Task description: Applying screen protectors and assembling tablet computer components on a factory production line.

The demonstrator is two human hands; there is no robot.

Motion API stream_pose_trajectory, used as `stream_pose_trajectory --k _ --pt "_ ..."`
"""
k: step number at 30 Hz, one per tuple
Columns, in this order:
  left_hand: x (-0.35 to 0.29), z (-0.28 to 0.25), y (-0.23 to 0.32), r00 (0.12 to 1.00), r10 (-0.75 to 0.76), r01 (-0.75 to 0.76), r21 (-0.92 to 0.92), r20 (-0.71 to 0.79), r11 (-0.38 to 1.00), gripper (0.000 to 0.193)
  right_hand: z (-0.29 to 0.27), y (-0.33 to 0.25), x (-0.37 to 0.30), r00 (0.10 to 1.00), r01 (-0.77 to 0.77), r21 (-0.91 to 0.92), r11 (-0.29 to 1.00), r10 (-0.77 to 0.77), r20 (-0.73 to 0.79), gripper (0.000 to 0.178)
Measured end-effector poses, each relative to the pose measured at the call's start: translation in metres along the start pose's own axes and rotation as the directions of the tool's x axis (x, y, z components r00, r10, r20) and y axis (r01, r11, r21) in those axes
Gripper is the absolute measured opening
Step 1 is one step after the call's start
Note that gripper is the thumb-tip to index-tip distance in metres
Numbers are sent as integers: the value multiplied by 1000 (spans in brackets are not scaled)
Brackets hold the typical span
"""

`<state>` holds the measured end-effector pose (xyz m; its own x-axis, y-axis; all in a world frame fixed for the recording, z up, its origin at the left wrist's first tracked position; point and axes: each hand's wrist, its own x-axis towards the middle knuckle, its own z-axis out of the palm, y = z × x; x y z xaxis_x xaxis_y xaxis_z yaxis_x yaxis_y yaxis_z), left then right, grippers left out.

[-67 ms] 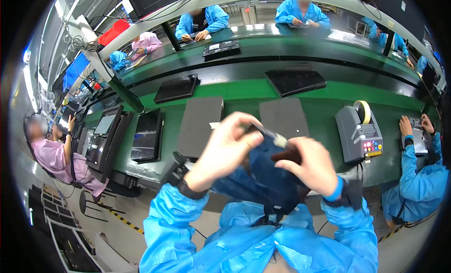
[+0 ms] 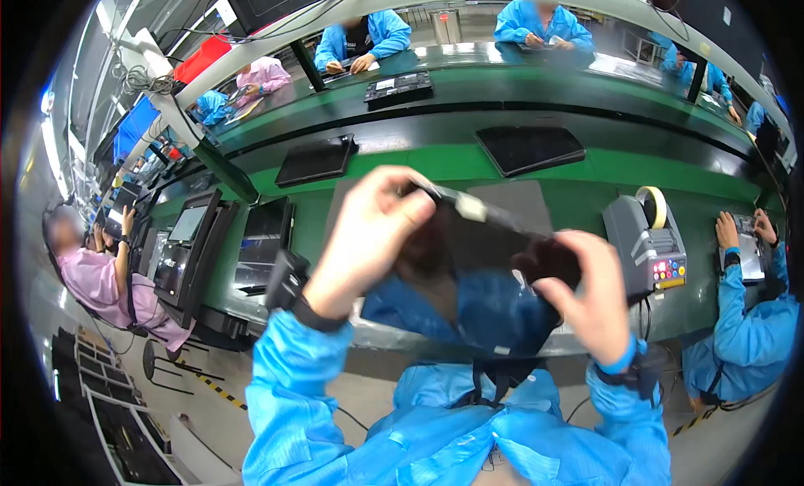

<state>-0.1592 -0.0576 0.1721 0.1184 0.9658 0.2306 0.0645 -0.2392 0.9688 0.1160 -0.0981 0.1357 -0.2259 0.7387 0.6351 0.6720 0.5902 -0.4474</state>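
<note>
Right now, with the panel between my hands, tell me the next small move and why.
I would probably ease the dark glossy panel forward over the grey mat. The left hand grips its upper left corner and the right hand is at its right side, but in this view its lower edge overlaps the near edge of the bench, so the mat looks safer beneath it.
</note>
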Motion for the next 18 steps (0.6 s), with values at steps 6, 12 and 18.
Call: stream_pose_trajectory --k 6,12,18 --pt "149 -165 -64 957 -174 135 -173 -231 976 15 3 86 -83 746 -499 332 800 592 -305 12" --pt "265 -231 -181 849 -291 261 -130 -442 957 33 62 113 -154 501 -748 298 593 799 -333 16" --pt "335 -318 -318 999 -46 -22 995 27 96 32 88 125 -166 476 -784 219 580 790 -387 18"
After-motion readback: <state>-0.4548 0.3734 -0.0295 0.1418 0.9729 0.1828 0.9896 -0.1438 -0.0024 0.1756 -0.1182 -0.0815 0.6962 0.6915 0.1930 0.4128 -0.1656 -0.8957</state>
